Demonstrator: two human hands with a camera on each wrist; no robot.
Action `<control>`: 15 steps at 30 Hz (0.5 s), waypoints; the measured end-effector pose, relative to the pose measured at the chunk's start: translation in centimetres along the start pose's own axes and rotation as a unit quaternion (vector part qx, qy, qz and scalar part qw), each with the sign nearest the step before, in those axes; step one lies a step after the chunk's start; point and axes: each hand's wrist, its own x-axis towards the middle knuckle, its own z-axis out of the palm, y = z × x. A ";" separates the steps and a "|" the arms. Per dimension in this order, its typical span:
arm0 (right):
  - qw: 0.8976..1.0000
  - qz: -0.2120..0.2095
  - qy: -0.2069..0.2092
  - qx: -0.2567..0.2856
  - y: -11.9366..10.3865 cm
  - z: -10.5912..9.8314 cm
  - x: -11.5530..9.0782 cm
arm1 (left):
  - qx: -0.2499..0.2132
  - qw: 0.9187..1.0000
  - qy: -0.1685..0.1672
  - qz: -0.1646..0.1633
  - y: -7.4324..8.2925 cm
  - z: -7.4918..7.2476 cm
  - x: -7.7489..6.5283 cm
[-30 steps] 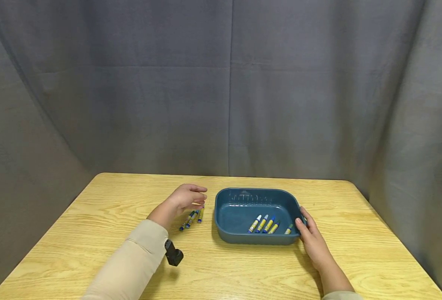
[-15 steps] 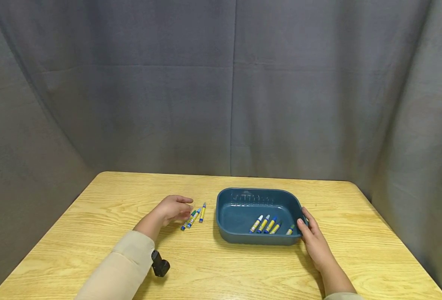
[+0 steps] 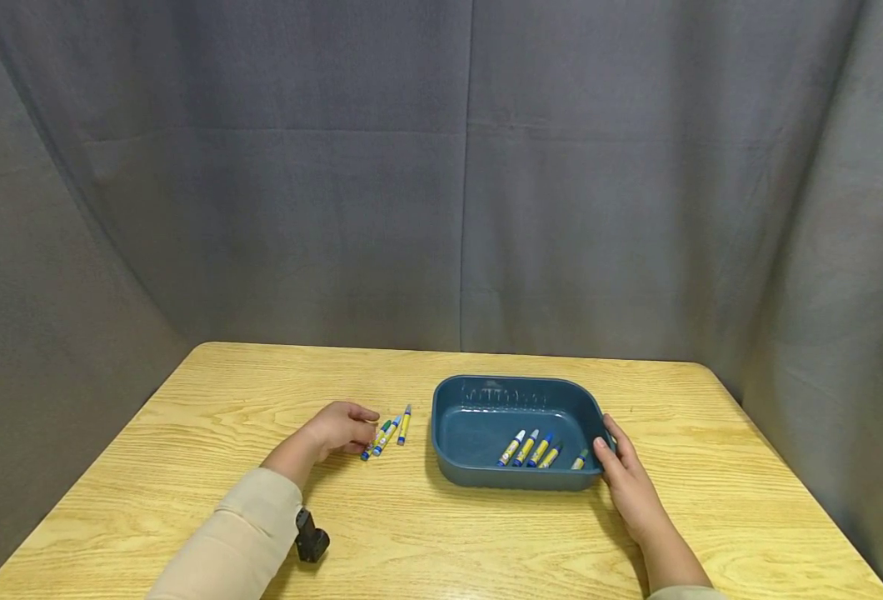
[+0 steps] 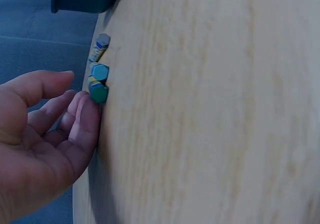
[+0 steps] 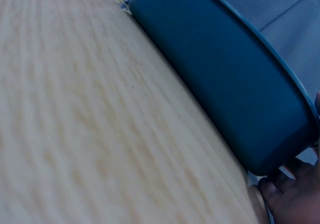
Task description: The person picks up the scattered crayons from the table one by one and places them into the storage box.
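Crayons, three of them in paper wrappers, lie slanted on the counter, to the left of the blue tray. The green crayon and the light blue crayon lie close together, and the grey-tipped crayon rests just beside them. I judge each to be light and stiff, but of waxy matter that can snap if I bend it; being slim, it may also slip or roll. The best hold, I think, is at the middle of the wrapper, with thumb and forefinger from both sides, because the bare tip could smear. My left hand is at the green one: its fingers are softly bent, the thumb stands apart, and nothing is gripped; whether the fingertips touch the crayon, I cannot tell surely. Inside the tray lie five more crayons, toward its near right part. My right hand grips the tray's right end, thumb at the rim. Behind the counter hangs a grey curtain.
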 end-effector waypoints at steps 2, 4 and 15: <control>1.000 -0.001 -0.001 0.001 0.0 0.0 0.0 | 0.013 1.000 0.001 -0.003 0.0 0.2 -0.1; 1.000 -0.001 -0.001 0.001 0.0 0.1 -0.1 | 0.029 1.000 0.010 -0.004 0.1 0.4 -0.2; 1.000 0.000 -0.001 -0.001 -0.1 0.1 -0.1 | 0.109 0.993 0.046 -0.004 0.4 1.4 0.1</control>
